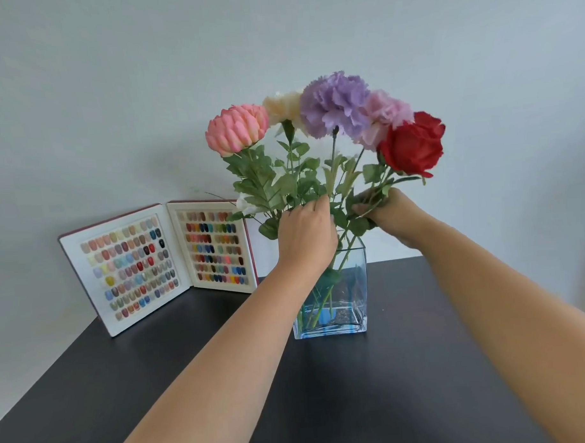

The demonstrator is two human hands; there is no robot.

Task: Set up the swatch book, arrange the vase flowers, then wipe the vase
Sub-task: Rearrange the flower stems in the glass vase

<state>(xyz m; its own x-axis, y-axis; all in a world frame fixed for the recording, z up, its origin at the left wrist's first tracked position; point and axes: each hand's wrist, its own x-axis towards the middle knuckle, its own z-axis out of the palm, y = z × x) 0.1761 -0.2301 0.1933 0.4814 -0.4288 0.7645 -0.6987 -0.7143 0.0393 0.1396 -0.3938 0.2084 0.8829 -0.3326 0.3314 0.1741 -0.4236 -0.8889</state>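
Note:
A square clear glass vase (348, 305) stands on the dark table (373, 384). It holds several artificial flowers: a pink one (236, 128), a cream one (282, 107), a purple one (335, 104), a pale pink one (385, 113) and a red rose (413, 146). My left hand (306, 234) is above the vase mouth, its fingers among the stems and leaves. My right hand (388, 214) grips the red rose's stem just right of the vase. The swatch book (160, 264) stands open and upright at the back left, showing rows of coloured nail samples.
A plain pale wall rises behind the table. The table's left edge runs diagonally from the swatch book toward the lower left corner. Dark tabletop spreads in front of the vase.

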